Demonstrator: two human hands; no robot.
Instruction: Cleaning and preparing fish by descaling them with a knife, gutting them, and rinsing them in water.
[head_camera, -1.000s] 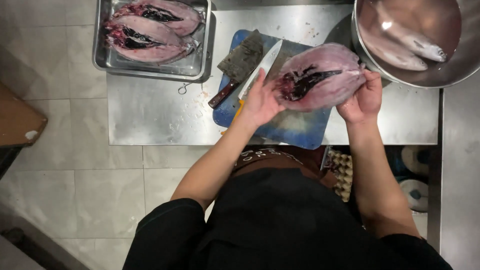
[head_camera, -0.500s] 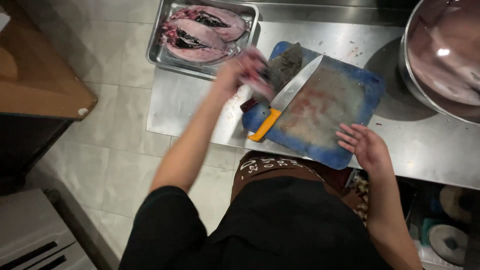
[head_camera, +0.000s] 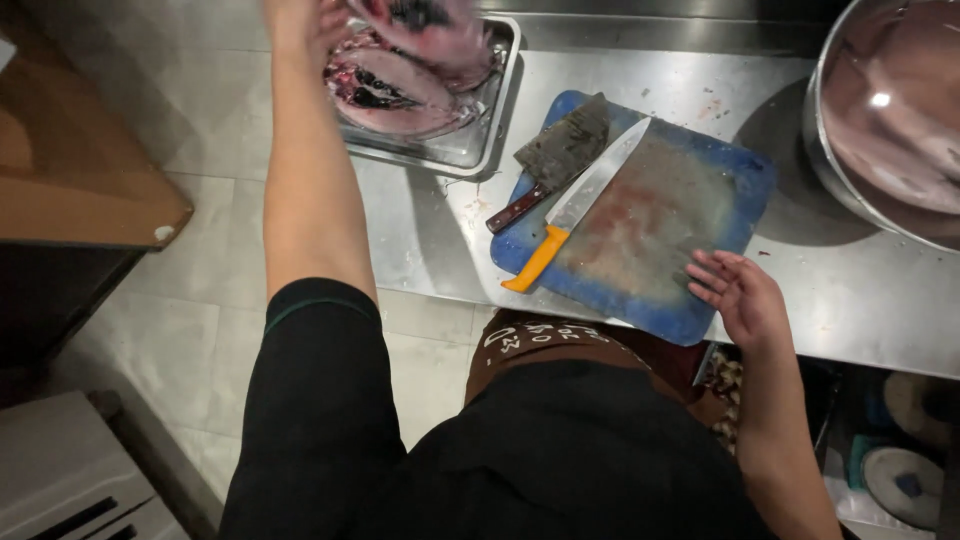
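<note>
**A:** The steel worktop (head_camera: 400, 230) stood over a pale tiled floor, with a blue cutting board (head_camera: 680, 300) in the middle of it and a big metal basin (head_camera: 815, 140) at the far right edge. What had changed in that last second?

**B:** The board had emptied. A second earlier both hands had held the opened fish over it; half a second earlier the left arm was already swinging it away in a blur. At this moment the left hand (head_camera: 300, 22) was up at the top edge, closed on the split fish (head_camera: 430, 25), which hung blurred over the metal tray (head_camera: 480, 140).

**A:** Touching the fish already lying in there?

**B:** I couldn't tell; the blur hid the contact. Another gutted fish (head_camera: 385, 90) lay in the tray right under it.

**A:** And the right hand (head_camera: 745, 295)?

**B:** Empty, fingers loosely spread, resting at the board's near right corner. It had let go of the fish and barely shifted over the last half second.

**A:** The tools?

**B:** Untouched. The cleaver (head_camera: 560, 150) and the orange-handled knife (head_camera: 585, 200) lay side by side on the board's left part, as before.

**A:** So that fish looked finished with?

**B:** I'd judge so: it was joining the cleaned ones, and the stained board was free for another.
</note>
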